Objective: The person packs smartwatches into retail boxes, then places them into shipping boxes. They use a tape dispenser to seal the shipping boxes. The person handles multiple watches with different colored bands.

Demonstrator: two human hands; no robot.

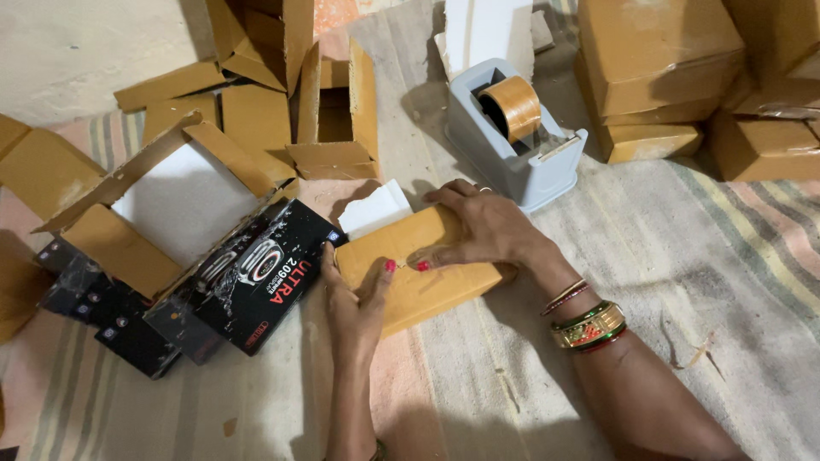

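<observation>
Striped floor cloth (700,248), centre: closed brown carton (418,273), long axis slanting left to right. Right hand (483,226) pressed flat on top, fingers spread; left hand (354,299) open, cupping its near-left end. Tape dispenser (512,137) just beyond.

Closed brown cardboard box (427,273), flat on cloth

My left hand (354,294) and right hand (483,226) press on a cardboard box (418,273); tape dispenser (512,128) behind it, watch box (256,273) to its left.
</observation>
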